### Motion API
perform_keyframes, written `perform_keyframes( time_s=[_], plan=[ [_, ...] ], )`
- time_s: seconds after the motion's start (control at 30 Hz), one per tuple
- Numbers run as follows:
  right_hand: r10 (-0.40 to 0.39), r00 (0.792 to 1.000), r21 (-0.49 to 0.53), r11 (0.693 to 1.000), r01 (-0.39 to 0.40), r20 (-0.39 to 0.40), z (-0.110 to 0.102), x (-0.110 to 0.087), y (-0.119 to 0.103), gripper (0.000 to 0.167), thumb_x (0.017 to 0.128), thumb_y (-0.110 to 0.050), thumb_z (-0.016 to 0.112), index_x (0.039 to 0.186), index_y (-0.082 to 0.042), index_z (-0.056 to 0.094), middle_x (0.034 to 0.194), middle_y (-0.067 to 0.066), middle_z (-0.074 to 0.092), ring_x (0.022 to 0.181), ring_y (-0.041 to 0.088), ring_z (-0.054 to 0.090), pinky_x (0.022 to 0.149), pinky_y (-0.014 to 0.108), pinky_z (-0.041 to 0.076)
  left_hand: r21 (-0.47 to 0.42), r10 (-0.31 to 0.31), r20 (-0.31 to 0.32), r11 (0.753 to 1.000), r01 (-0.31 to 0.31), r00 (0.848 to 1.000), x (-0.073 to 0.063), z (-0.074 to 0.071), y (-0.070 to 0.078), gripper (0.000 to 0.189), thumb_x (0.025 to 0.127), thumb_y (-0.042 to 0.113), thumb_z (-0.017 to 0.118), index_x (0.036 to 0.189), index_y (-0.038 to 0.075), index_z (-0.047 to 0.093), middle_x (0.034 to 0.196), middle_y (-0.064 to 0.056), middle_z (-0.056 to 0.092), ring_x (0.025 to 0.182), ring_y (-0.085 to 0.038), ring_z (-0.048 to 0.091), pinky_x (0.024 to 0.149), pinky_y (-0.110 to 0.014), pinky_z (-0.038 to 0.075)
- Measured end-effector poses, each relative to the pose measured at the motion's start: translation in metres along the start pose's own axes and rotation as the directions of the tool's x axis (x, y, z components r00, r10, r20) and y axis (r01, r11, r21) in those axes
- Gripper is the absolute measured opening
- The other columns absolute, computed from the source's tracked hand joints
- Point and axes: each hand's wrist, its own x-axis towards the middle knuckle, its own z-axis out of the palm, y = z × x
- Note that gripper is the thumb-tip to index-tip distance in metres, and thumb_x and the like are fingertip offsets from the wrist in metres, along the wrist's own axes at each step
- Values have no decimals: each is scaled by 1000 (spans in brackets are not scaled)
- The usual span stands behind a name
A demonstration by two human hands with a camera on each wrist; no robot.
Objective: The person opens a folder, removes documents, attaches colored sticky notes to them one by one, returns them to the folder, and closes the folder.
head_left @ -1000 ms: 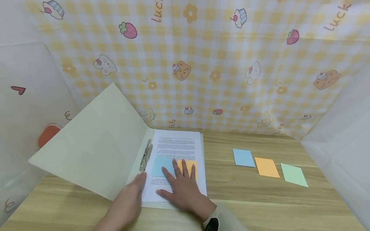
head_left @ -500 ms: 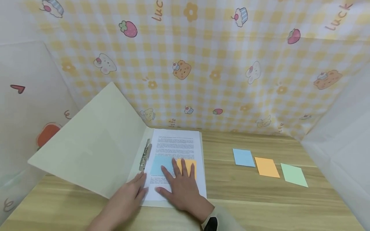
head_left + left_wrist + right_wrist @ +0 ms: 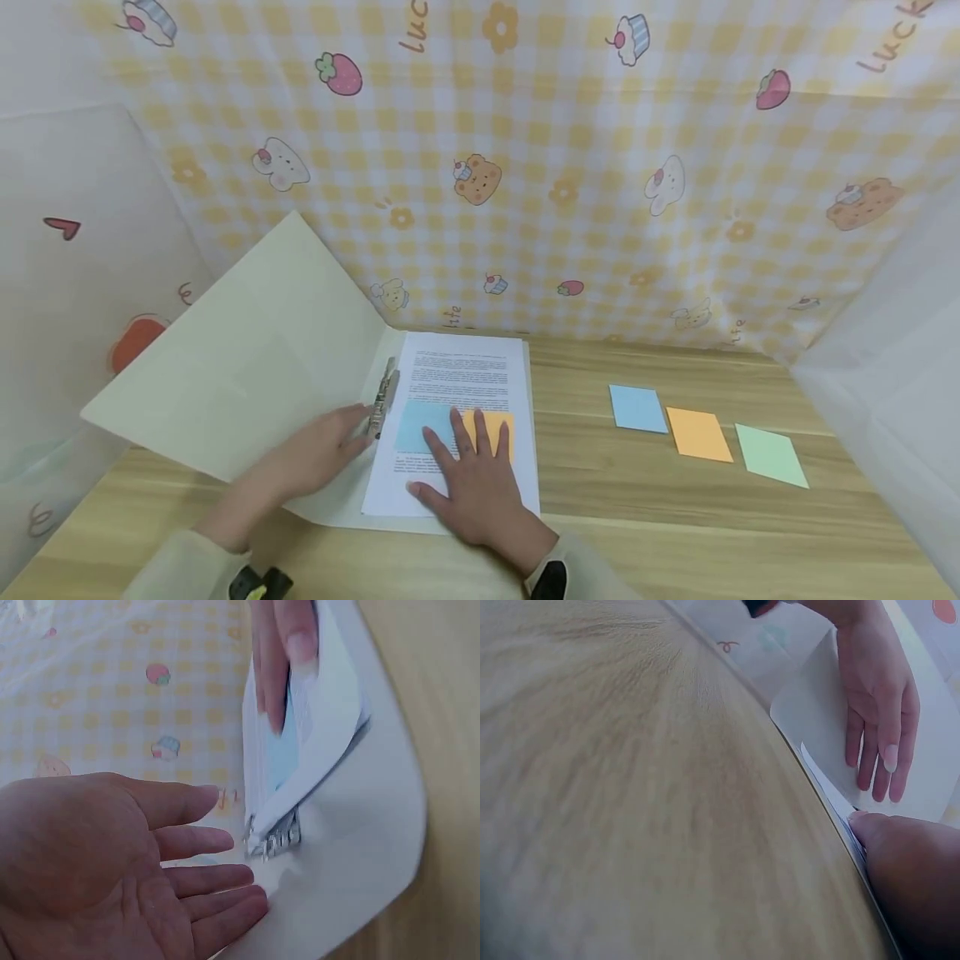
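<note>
A pale file folder [image 3: 247, 358] lies spread on the table with its left cover tilted up. Inside it a stack of printed sheets [image 3: 468, 367] lies beside a metal lever clip [image 3: 385, 400]. My right hand [image 3: 480, 500] rests spread on the top sheet, its fingers over a blue sticky note [image 3: 418, 425] and an orange sticky note [image 3: 491, 423]. My left hand [image 3: 318, 450] has its fingertips right at the clip, fingers extended. In the left wrist view the left hand [image 3: 112, 877] is palm up to the camera, holding nothing, next to the clip [image 3: 276, 838].
To the right on the wooden table [image 3: 600, 483] lie a blue note [image 3: 637, 408], an orange note [image 3: 699, 433] and a green note [image 3: 771, 455]. Behind stands a yellow checked cloth [image 3: 525, 167], with white cloth at both sides.
My left hand has moved up and left from the lower edge of the sheets to the metal clip. The right hand stays spread on the paper.
</note>
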Motion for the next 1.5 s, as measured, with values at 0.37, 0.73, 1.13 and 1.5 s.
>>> perform_keyframes(
  time_s=[0.37,0.73,1.13,1.5],
  plan=[
    [1,1000,-5,1000,-1,-10,1,-1,2,74,97,-77,22,160,-38,27,171,7,18,158,41,14,119,73,13,55,-137,116,990,132,984,48,-18,-7,53,105,12,42,153,-10,32,157,-31,36,147,-50,32,119,-61,32],
    [-17,1000,29,999,18,-23,3,-1,-3,73,98,-76,22,159,-38,29,171,9,18,158,42,13,119,74,13,19,-134,158,991,132,978,85,-11,-17,62,99,-2,38,158,-6,18,163,-29,26,152,-47,22,123,-60,24],
    [-16,1000,18,1000,16,-13,2,-1,0,73,98,-77,20,159,-38,28,171,9,17,158,42,13,119,74,13,173,-164,105,974,144,981,105,-9,-17,60,99,2,42,157,-3,27,159,-27,37,139,-40,47,118,-54,38],
    [-13,1000,20,1000,14,-18,5,0,1,75,97,-78,18,159,-39,28,171,8,18,158,42,12,119,74,13,240,-159,98,962,132,982,108,-9,-11,54,102,5,42,153,-8,31,156,-29,40,144,-43,43,119,-55,35]
  ],
)
